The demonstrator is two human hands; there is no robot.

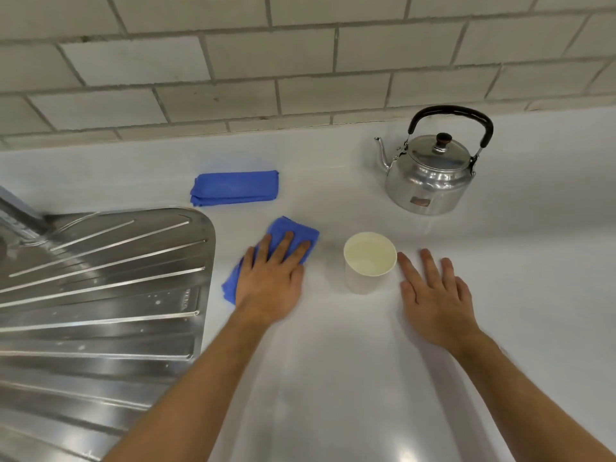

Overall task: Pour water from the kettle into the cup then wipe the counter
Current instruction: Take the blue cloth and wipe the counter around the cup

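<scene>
White counter [333, 378]: blue cloth [293, 230] under left fingers [286, 245].

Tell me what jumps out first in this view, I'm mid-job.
The left hand pressing flat on a blue cloth mid-counter, beside the steel drainboard. Right of it stands a white cup holding water, with the right hand flat alongside. The shiny kettle sits behind.

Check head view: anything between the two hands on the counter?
Yes, the white cup stands between left hand and right hand, near the right fingertips; contact unclear.
</scene>
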